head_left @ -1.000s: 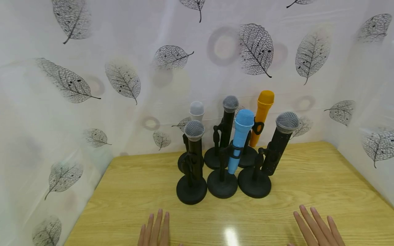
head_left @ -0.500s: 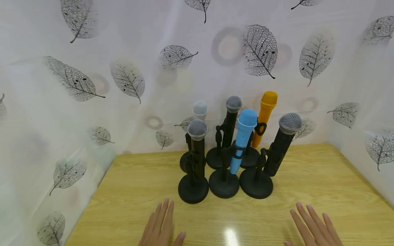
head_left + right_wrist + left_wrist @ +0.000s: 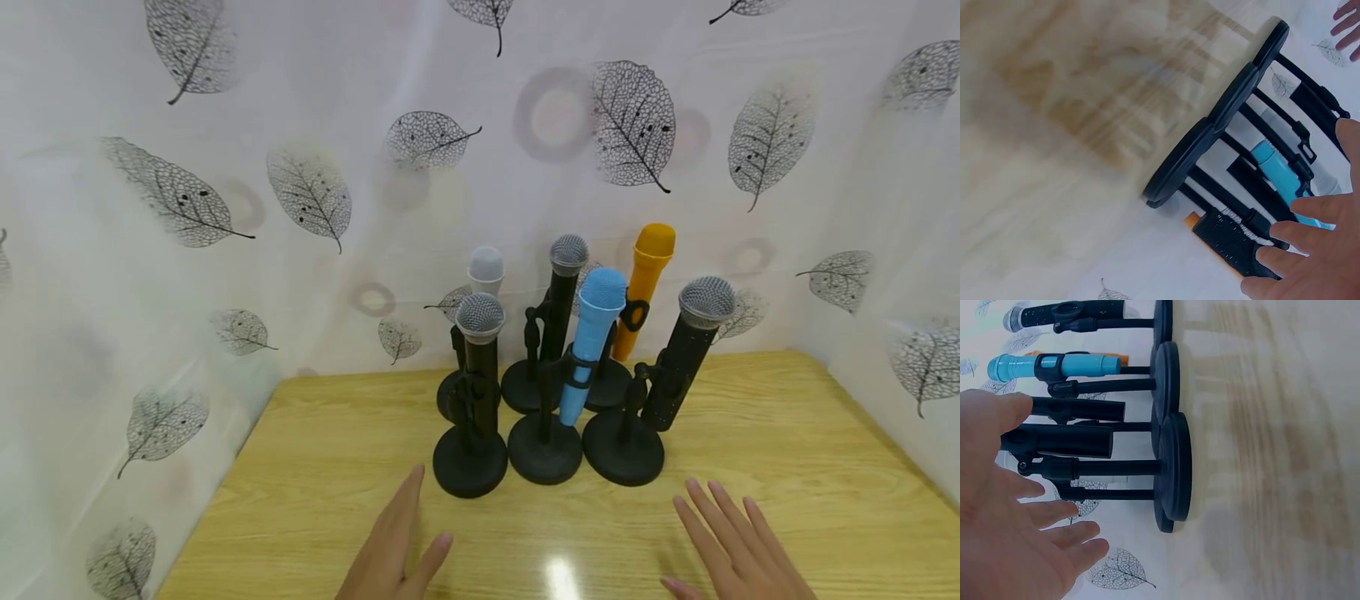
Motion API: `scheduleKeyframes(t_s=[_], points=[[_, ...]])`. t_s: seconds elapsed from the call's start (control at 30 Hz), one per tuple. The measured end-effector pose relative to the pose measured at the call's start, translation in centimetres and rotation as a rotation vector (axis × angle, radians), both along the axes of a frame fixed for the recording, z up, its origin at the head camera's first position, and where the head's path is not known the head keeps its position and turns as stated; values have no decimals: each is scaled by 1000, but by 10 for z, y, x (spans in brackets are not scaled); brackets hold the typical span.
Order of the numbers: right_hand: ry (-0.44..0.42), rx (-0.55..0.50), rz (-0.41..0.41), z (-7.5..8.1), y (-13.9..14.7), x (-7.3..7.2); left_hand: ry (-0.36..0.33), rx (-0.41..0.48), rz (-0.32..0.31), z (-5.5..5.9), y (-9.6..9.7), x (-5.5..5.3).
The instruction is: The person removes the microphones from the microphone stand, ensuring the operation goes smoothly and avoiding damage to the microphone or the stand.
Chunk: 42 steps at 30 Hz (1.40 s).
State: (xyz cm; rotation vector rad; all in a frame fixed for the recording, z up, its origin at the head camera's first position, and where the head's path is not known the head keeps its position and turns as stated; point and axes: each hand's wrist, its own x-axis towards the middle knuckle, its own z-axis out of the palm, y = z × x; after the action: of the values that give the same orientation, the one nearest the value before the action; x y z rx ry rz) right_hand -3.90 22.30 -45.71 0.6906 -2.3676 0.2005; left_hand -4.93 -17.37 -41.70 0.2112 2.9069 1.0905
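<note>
Several microphones stand grouped in black round-based stands on the wooden table. In the front row are a black microphone (image 3: 481, 358) with a silver head, a light blue microphone (image 3: 592, 333), and a speckled black microphone (image 3: 686, 358) leaning right. Behind them stand a white microphone (image 3: 486, 267), partly hidden, a slimmer black microphone (image 3: 561, 304) and an orange microphone (image 3: 647, 283). My left hand (image 3: 390, 550), fingers extended and thumb apart, is nearest the front-left stand base (image 3: 470, 467). My right hand (image 3: 738, 542), fingers spread, is in front of the right stand base (image 3: 624, 454). Both hold nothing.
The wooden table (image 3: 315, 450) extends to both sides of the stands. A white curtain (image 3: 420, 200) printed with black leaves hangs behind the table and along its sides. Neighbouring stand bases sit close together.
Both hands have moved forward over the table towards the stands. The left has turned so its thumb side faces up, and the right has shifted left. The microphones stay put.
</note>
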Motion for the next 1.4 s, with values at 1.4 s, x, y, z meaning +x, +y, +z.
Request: scheduleKeyframes(t_s=[1.4], points=[[-112, -80, 305, 59, -74, -42, 202, 489, 9, -3, 25, -107]])
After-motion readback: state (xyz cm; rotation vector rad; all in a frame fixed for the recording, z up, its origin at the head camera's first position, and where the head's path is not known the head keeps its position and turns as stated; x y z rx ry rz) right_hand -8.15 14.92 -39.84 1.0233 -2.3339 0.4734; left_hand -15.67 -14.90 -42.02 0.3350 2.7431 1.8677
